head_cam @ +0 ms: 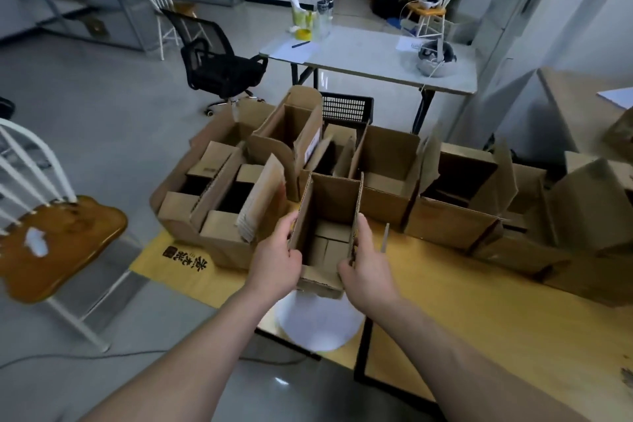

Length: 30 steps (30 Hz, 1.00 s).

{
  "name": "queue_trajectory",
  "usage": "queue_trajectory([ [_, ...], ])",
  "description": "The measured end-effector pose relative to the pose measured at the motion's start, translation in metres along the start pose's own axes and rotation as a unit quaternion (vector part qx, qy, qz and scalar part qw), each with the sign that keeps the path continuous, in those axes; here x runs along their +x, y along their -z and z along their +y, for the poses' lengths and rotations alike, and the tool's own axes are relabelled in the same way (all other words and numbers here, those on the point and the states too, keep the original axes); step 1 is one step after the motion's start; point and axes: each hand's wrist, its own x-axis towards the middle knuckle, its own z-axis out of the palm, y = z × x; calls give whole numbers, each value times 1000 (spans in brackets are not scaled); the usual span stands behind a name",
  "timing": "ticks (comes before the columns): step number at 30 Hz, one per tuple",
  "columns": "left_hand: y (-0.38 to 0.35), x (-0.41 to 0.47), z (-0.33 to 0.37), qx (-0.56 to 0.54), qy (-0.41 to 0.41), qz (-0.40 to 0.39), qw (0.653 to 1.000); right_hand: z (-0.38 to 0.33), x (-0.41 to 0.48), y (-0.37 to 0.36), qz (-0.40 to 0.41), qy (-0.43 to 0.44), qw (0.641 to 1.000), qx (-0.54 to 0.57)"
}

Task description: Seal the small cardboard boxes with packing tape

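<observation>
The left hand (pixel 277 255) and right hand (pixel 370 262) each grip an upright side flap of the small open cardboard box (pixel 325 212), at the yellow table's (pixel 479 301) near edge. Released here, it could tip off. The crowded neighbouring boxes (pixel 387 181) may also catch its flaps.

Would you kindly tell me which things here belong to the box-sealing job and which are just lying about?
For the job: small open box, gripped by left hand and right hand; other open boxes on the yellow table.
Lying about: black office chair; wooden-seat chair; white table with pen.
</observation>
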Motion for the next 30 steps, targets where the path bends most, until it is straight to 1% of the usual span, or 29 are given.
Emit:
queue_trajectory([
  [5, 6, 35, -11, 21, 15, 1, 1000, 0, 40, -26, -22, 4, 1000, -11],
  [8, 8, 50, -19, 47, 20, 19, 999, 0, 51, -38, -26, 10, 1000, 5],
  [13, 9, 47, -28, 90, 23, 36, 995, 5, 44, -52, -35, 22, 999, 4],
  [18, 9, 45, -32, 95, 39, 33, 994, 2, 46, -54, -40, 18, 999, 1],
  [22, 11, 48, -32, 115, 36, 35, 992, -3, 50, -53, -44, 20, 999, -11],
  [27, 14, 47, -26, 188, 13, 38, 981, -9, 46, -52, -43, 1, 999, -19],
  [30, 15, 46, -19, 203, 1, 29, 979, -10, 46, -48, -42, -5, 998, -42],
])
